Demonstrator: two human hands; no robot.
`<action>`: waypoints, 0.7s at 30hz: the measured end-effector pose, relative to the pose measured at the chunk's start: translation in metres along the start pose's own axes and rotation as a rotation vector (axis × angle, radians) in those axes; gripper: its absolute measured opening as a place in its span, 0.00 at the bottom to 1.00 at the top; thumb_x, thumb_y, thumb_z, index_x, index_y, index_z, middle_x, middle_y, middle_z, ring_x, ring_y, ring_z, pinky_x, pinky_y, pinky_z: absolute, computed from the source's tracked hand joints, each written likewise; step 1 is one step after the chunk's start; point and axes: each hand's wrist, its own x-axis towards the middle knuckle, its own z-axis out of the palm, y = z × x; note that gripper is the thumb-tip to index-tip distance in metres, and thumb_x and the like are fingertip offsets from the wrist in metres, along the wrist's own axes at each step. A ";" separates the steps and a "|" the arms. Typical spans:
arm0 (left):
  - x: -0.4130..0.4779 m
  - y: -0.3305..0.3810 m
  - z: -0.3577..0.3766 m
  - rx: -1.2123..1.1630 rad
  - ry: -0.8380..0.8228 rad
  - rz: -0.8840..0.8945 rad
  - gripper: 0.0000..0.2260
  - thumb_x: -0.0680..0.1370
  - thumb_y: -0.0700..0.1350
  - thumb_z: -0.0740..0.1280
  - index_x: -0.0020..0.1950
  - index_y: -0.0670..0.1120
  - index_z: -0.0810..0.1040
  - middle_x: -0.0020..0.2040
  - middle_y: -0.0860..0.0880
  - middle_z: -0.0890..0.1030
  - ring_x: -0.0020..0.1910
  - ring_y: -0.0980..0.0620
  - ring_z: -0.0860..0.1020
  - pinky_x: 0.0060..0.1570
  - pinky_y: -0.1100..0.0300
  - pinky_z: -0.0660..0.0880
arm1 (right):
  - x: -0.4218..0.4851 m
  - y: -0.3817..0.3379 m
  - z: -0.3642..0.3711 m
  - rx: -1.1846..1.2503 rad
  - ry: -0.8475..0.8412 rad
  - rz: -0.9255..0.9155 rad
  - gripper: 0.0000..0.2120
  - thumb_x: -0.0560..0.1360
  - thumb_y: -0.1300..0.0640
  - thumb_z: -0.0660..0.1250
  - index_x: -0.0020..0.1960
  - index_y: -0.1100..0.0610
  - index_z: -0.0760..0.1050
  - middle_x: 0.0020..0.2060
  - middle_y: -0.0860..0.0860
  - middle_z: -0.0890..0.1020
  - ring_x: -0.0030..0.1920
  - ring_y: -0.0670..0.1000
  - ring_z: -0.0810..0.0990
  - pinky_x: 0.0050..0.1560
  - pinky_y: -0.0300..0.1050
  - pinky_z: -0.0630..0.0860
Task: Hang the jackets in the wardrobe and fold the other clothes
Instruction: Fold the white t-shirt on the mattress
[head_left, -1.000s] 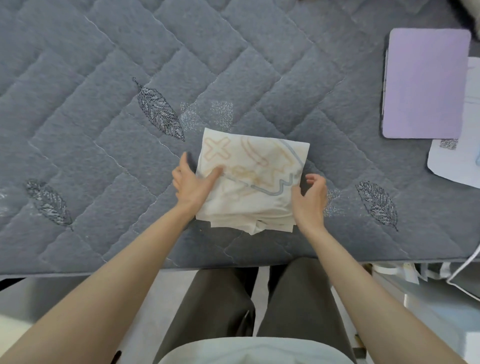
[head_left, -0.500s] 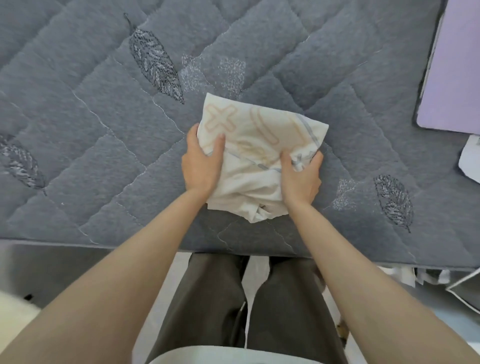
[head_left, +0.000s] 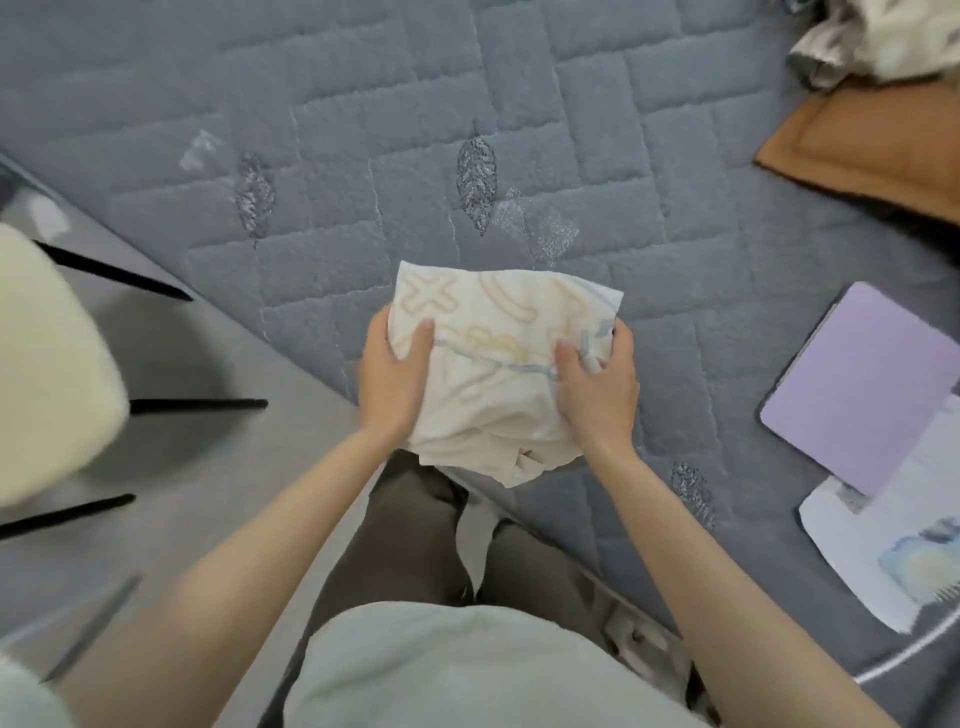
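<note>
A folded cream garment (head_left: 498, 364) with orange and blue printed shapes is lifted off the grey quilted bed (head_left: 363, 130), over its near edge. My left hand (head_left: 395, 374) grips its left side, thumb on top. My right hand (head_left: 597, 384) grips its right side, fingers curled round the fabric. The lower edge of the garment sags loose between my wrists.
A lilac tablet case (head_left: 857, 384) and a white printed sheet (head_left: 893, 545) lie on the bed at right. An orange-brown garment (head_left: 872, 150) and a patterned cloth (head_left: 872, 41) sit at the far right. A cream chair (head_left: 47, 374) with black legs stands on the floor at left.
Both hands closed on the folded garment and lifted it off the bed. My view has turned, so the chair and the clothes at the far right have come into sight.
</note>
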 end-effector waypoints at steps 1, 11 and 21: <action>-0.017 0.000 -0.009 -0.052 0.059 -0.024 0.17 0.78 0.54 0.65 0.66 0.52 0.71 0.53 0.67 0.74 0.49 0.73 0.73 0.44 0.79 0.68 | -0.007 -0.007 -0.005 -0.009 -0.057 -0.046 0.25 0.76 0.49 0.66 0.71 0.49 0.65 0.58 0.41 0.78 0.56 0.46 0.76 0.54 0.43 0.72; -0.178 -0.011 -0.117 -0.353 0.546 -0.165 0.13 0.78 0.53 0.66 0.61 0.57 0.68 0.51 0.69 0.73 0.45 0.80 0.71 0.39 0.83 0.66 | -0.115 -0.080 0.002 -0.101 -0.574 -0.413 0.21 0.76 0.50 0.66 0.67 0.49 0.67 0.53 0.38 0.78 0.53 0.41 0.77 0.54 0.40 0.73; -0.331 -0.063 -0.247 -0.519 1.057 -0.272 0.15 0.77 0.54 0.66 0.61 0.58 0.67 0.52 0.69 0.72 0.48 0.79 0.71 0.42 0.81 0.68 | -0.294 -0.115 0.083 -0.217 -1.072 -0.658 0.13 0.76 0.50 0.64 0.60 0.46 0.69 0.43 0.27 0.77 0.44 0.31 0.77 0.42 0.31 0.72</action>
